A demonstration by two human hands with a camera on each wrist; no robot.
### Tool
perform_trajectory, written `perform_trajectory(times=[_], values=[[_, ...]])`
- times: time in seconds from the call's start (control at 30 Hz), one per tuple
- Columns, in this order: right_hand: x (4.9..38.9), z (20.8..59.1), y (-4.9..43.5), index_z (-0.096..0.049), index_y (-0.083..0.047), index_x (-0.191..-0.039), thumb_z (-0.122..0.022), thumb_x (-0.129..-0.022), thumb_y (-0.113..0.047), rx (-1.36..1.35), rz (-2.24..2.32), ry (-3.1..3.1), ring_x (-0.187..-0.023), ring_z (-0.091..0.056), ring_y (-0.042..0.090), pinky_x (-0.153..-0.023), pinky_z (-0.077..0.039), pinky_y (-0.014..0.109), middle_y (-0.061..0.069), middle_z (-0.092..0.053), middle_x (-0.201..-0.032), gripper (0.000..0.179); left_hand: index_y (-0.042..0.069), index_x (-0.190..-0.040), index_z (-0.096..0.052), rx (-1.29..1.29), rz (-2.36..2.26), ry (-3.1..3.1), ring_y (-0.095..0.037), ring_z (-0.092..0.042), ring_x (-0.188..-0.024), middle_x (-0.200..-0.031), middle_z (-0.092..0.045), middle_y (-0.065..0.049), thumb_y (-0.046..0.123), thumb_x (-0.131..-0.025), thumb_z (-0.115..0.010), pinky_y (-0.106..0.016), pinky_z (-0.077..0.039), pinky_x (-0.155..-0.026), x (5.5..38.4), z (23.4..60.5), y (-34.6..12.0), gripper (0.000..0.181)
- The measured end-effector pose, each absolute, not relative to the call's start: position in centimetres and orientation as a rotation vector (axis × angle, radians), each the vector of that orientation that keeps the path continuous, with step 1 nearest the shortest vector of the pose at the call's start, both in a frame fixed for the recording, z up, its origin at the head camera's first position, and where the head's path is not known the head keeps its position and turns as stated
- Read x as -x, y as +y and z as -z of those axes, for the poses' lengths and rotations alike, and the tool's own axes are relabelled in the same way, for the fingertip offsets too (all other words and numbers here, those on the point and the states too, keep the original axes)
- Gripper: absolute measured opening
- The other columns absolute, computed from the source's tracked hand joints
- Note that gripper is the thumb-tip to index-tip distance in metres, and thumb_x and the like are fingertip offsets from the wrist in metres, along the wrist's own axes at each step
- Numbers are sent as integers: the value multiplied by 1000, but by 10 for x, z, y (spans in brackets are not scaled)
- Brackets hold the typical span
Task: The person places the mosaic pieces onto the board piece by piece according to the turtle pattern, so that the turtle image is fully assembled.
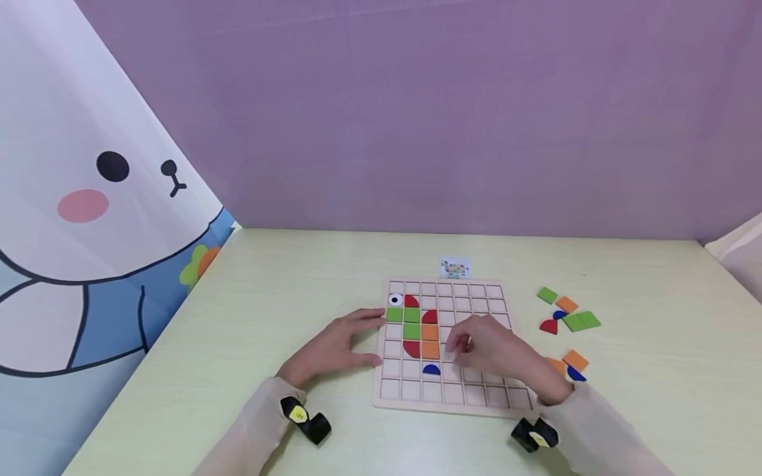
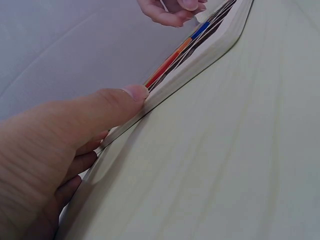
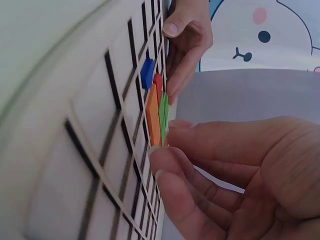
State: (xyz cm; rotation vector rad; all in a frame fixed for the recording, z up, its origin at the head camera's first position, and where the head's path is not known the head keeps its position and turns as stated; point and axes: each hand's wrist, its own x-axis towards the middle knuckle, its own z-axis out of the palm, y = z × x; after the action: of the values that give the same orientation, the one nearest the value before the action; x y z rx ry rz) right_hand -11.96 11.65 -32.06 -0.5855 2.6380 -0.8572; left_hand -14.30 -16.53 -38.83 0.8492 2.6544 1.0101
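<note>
At far left I see a cartoon-printed cloth (image 1: 113,264) beside the pale table (image 1: 297,284), with a purple backdrop (image 1: 428,132) behind. Next comes the left hand (image 1: 333,344), fingers spread, thumb touching the left edge of the grid board (image 1: 437,412), which lies flat. Just right of its orange squares (image 1: 430,332), the right hand (image 1: 488,344) bends over the board, fingertips close together; I cannot tell whether they hold anything. Loose coloured pieces (image 1: 582,321) lie farther right.
</note>
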Motion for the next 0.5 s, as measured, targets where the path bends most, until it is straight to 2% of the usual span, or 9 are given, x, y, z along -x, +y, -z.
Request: perform_trajectory(times=[0.23, 0.5], values=[[120, 328, 107, -71, -10, -85, -68, -80, 2, 684, 891, 2566, -67, -48, 12, -59, -40, 20, -5, -57, -70, 14, 13, -140, -49, -842, -1014, 2649, -26, -35, -139, -150, -40, -3, 39, -82, -73, -48, -35, -111, 143, 390, -166, 68], [116, 333, 101, -70, -9, -82, -71, -78, 1, 761, 912, 2513, -65, -49, 11, -58, -41, 20, -5, -58, -71, 10, 14, -140, -49, -836, -1009, 2649, -26, -35, -140, -150, -40, -2, 40, -82, -73, -47, -35, -111, 143, 389, -166, 68]])
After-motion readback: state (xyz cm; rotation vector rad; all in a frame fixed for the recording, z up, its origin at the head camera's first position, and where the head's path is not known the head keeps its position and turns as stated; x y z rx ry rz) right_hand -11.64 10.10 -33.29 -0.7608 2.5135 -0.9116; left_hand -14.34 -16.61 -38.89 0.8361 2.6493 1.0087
